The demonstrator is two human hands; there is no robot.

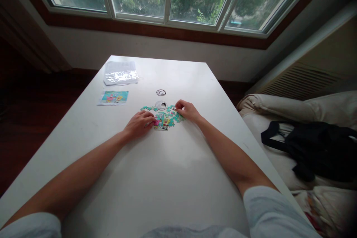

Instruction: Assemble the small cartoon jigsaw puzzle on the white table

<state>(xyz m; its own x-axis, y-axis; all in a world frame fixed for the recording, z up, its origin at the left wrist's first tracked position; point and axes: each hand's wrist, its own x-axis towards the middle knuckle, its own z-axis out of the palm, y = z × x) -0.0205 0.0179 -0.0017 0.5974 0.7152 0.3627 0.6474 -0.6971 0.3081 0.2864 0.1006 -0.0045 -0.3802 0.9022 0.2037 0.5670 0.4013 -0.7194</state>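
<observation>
The puzzle (165,122) is lying between the hands, its figured middle looking joined, while loose pieces (179,118) around it are seemingly remaining. The left hand (140,123) is curling at its left edge, the right hand (189,111) bending at its right; I cannot tell whether either is pinching. Beyond it, leftward, a plastic bag (121,72) is lying, contents unclear.

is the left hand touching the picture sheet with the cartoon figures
Apart: the head view shows bare white tabletop between the left hand and the picture sheet.
</observation>
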